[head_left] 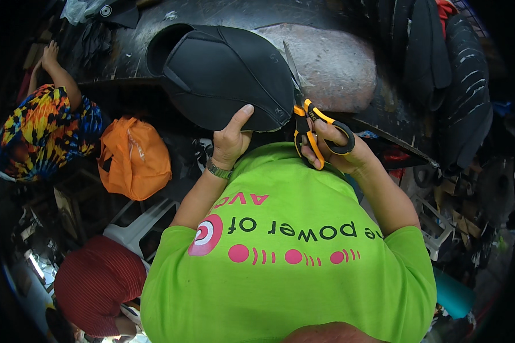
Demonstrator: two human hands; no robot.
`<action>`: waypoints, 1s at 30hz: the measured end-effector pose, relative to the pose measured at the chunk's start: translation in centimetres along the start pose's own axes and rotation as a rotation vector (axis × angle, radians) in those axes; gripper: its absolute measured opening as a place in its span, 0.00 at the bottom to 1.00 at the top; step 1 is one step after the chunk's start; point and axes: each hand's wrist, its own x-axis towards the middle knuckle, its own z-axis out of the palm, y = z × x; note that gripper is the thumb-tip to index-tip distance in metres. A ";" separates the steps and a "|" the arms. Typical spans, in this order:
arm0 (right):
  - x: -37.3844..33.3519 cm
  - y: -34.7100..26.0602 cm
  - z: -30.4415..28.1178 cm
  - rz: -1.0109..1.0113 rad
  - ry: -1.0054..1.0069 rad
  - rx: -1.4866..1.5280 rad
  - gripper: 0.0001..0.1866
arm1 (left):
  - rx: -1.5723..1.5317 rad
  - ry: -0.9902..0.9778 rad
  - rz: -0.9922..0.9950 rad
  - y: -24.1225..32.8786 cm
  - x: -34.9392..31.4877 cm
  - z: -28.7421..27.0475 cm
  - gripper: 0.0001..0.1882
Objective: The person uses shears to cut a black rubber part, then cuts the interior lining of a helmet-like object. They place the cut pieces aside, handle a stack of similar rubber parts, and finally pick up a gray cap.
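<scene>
A black, rounded, sewn fabric piece (229,74) with curved seams and a wide opening at its far left end lies over the near edge of the work table. My left hand (233,139) grips its near edge, thumb on top and fingers hidden underneath. In my right hand (337,150) is a pair of scissors (299,123) with black and orange handles, fingers through the loops. The blades point away from me, right beside the right end of the black piece. Whether they touch it I cannot tell.
A worn, pale oval board (343,68) lies on the dark table (229,12). Long black padded pieces (466,86) hang at the right. To the left are an orange bag (134,160), a person in a multicoloured shirt (46,134) and another in dark red (100,286).
</scene>
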 end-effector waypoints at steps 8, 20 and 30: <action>-0.7 0.8 -0.8 -0.015 0.023 -0.057 0.26 | -0.304 0.045 -0.225 -1.4 -0.5 -0.2 0.16; -0.2 0.0 -0.1 -0.006 -0.008 -0.044 0.26 | 0.374 -0.050 0.386 0.4 0.0 -1.9 0.21; -0.6 0.0 0.0 0.054 -0.046 0.039 0.23 | 0.309 -0.091 0.385 -0.1 -0.5 -3.0 0.20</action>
